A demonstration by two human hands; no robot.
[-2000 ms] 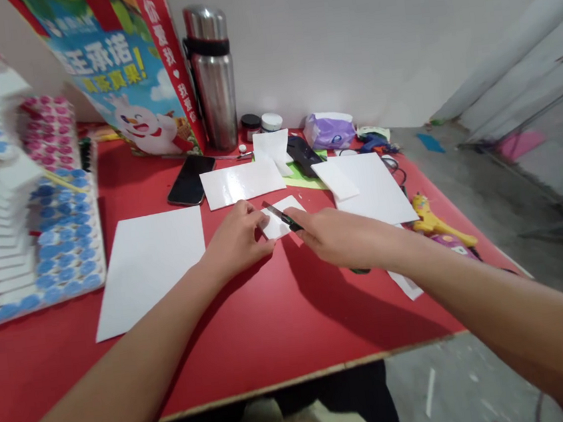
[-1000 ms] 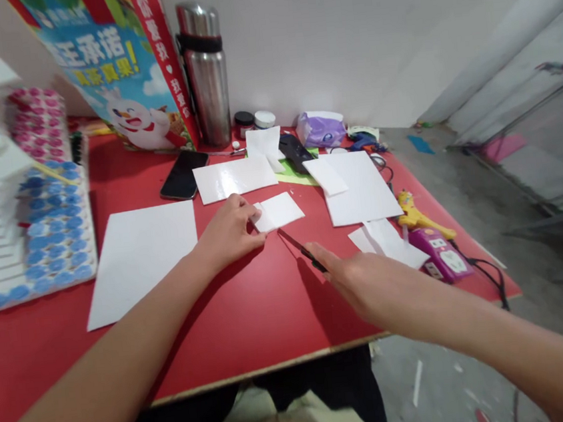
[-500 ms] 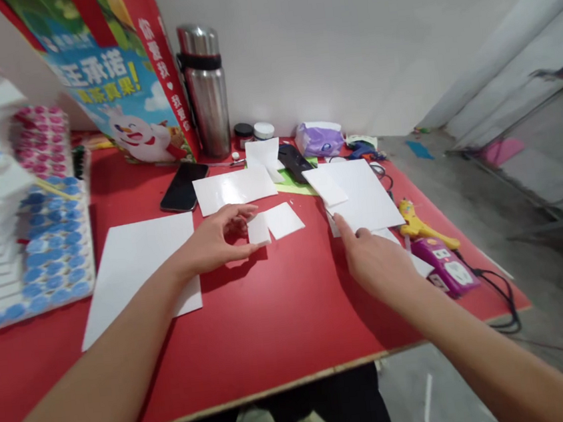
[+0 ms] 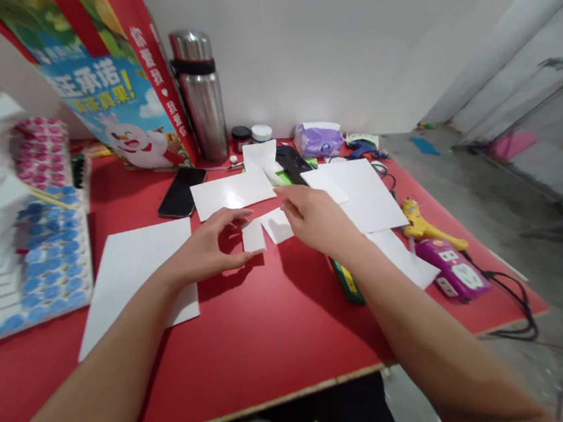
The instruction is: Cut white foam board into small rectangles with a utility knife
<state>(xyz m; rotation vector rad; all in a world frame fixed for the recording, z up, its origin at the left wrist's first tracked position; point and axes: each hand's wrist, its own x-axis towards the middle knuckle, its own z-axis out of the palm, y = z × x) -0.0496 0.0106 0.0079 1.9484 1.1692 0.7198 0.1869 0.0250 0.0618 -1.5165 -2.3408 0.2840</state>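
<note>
Pinching white piece (image 4: 254,237), seemingly: left hand (image 4: 203,247).

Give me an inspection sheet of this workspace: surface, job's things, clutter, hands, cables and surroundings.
Surface: red tabletop, brown along its near edge.
Job's things: left white piece and right white piece side by side, wedge-shaped gap between.
Clutter: black phone, steel flask, purple tissue pack, yellow glue gun; green-and-yellow tool handle, partly hidden.
Hands: left hand holds the left white piece between thumb and fingers; right hand at the right white piece, grip unclear.
Cables: black cable from the purple power socket, hanging past the tabletop's edge.
Surroundings: gray wall behind; gray floor at right with a blue scrap.
</note>
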